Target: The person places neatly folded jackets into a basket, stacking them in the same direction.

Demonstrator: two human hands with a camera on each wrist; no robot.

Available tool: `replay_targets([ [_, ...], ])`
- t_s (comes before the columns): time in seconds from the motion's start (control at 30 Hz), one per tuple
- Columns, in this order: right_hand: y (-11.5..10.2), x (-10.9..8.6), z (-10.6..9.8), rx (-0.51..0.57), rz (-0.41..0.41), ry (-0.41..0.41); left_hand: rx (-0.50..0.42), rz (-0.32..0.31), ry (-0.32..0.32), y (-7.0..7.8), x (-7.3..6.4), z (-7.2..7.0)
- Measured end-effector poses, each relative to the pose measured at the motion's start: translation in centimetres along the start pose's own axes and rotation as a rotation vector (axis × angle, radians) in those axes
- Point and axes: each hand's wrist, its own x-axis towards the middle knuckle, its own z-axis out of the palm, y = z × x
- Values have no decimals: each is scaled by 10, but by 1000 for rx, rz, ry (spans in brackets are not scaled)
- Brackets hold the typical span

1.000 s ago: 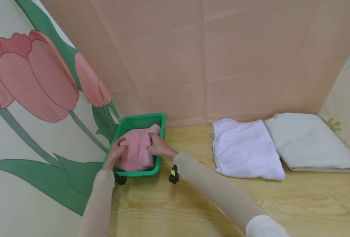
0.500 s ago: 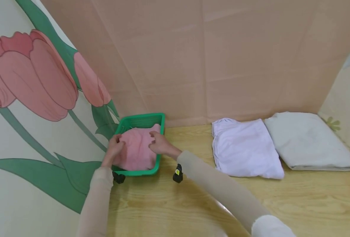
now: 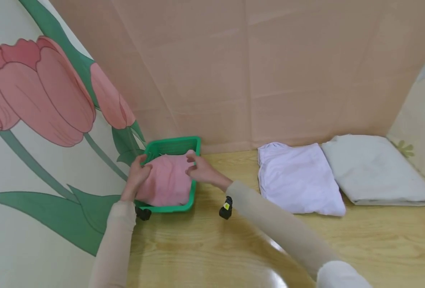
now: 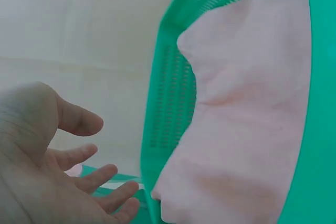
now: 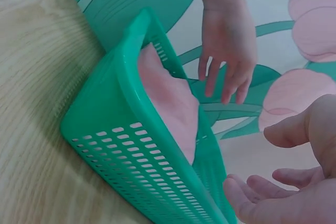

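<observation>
A folded pink cloth (image 3: 165,180) lies in a small green slotted basket (image 3: 173,144) at the table's far left. My left hand (image 3: 138,172) hovers at the cloth's left edge and my right hand (image 3: 199,170) at its right edge. In the left wrist view the left hand (image 4: 79,166) is spread, clear of the basket (image 4: 168,103) and the cloth (image 4: 247,114). The right wrist view shows the right hand (image 5: 283,182) with relaxed fingers holding nothing. There the left hand (image 5: 226,45) hangs with straight fingers over the basket (image 5: 121,129) and cloth (image 5: 170,103).
A folded lilac cloth (image 3: 297,180) and a folded pale grey cloth (image 3: 374,170) lie side by side at the right of the wooden table (image 3: 234,248). A tulip-print panel (image 3: 43,120) stands close behind the basket on the left, a pink backdrop (image 3: 252,72) at the back.
Both hands have lifted off the pink cloth and drawn slightly up and apart, fingers opening. The cloth stays in the basket.
</observation>
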Motion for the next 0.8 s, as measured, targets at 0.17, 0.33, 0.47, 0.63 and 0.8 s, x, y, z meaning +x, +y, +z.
replay_targets([
  [0.17, -3, -9, -14, 14, -8, 8, 16, 12, -16, 9, -2, 6],
  [0.33, -4, -17, -26, 10, -13, 10, 13, 30, -15, 19, -4, 14],
  [0.47, -3, -25, -36, 17, -20, 22, -13, 62, -22, 28, -5, 24],
  [0.63, -2, -35, -46, 16, -38, 43, -84, 86, -76, 37, -10, 36],
  [0.8, 5, -48, -56, 15, -64, 55, -121, 95, -125, 42, -18, 48],
])
